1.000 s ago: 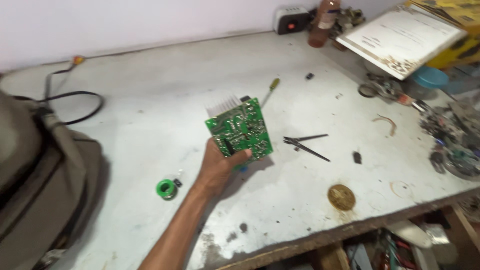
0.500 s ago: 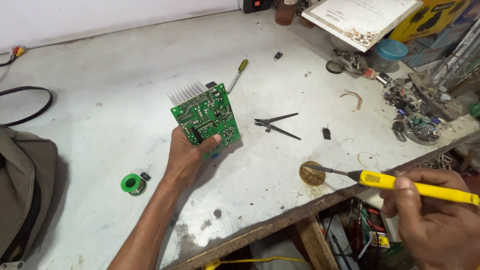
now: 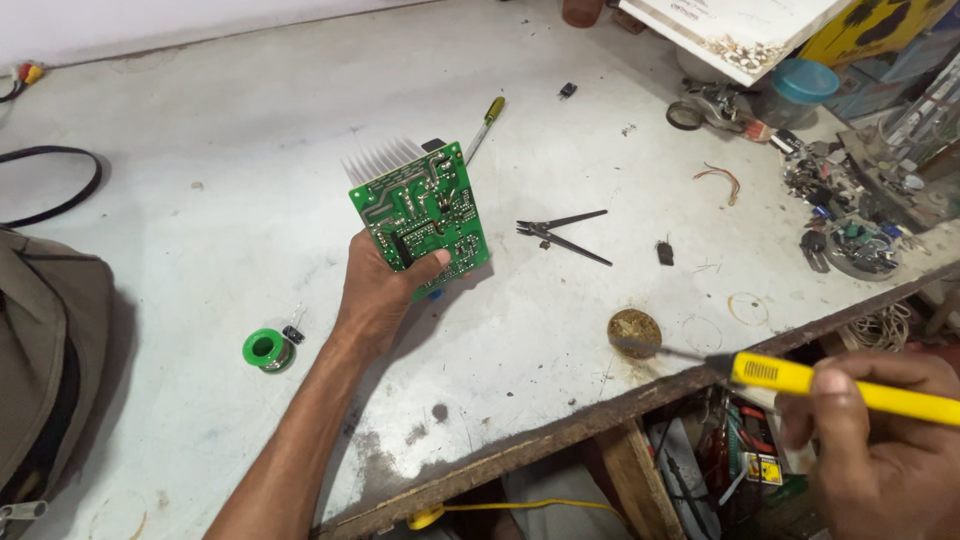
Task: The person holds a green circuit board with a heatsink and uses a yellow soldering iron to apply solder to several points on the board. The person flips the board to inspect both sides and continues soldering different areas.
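My left hand [image 3: 383,290] grips a green circuit board [image 3: 423,215] by its near edge, solder side up, with a finned metal heat sink [image 3: 375,160] showing behind it. The board is held just above the white worktable [image 3: 220,130]. My right hand [image 3: 880,440] at the lower right holds a yellow-handled soldering iron [image 3: 800,378]. Its dark tip reaches left over a small round tin [image 3: 635,328] of brownish paste near the table's front edge.
Black tweezers [image 3: 560,232] lie right of the board, a yellow-handled screwdriver [image 3: 484,122] behind it. A green solder spool [image 3: 264,348] sits at the left front. A brown bag [image 3: 45,350] fills the left edge. Loose parts and clutter [image 3: 850,200] crowd the right side.
My right hand with the soldering iron came into view from the lower right, its tip reaching the round tin. The view shifted; the board stays in my left hand.
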